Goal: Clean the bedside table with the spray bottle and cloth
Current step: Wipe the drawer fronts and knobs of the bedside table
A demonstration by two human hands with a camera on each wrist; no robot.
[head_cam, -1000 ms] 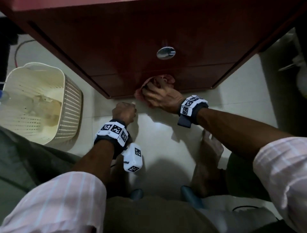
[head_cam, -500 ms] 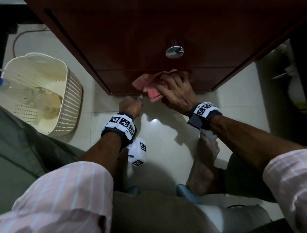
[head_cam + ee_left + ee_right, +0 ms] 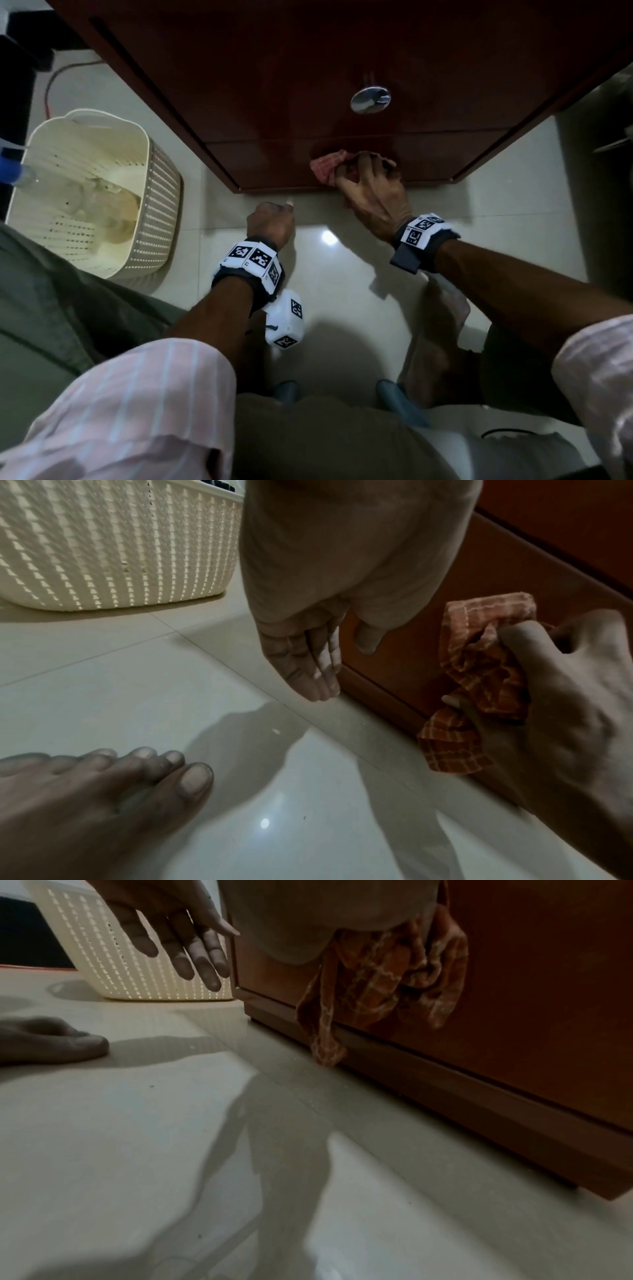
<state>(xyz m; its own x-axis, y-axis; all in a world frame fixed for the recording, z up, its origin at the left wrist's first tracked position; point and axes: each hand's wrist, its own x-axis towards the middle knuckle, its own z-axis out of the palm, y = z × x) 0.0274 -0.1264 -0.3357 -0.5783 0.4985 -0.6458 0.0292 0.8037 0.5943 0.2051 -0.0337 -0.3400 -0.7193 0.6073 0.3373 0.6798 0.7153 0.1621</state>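
Floor (image 3: 359, 281): pale glossy tiles, grout lines visible, one small bright light reflection (image 3: 328, 237) on the surface. Cream perforated plastic basket (image 3: 161, 205) stands on the floor at left. Thin cable (image 3: 51, 85) runs along the floor behind it. Lighting dim, shadows soft.

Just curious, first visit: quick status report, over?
Right hand grips cloth against bedside table base front. Left hand empty, loose, above floor. Nothing blocking.
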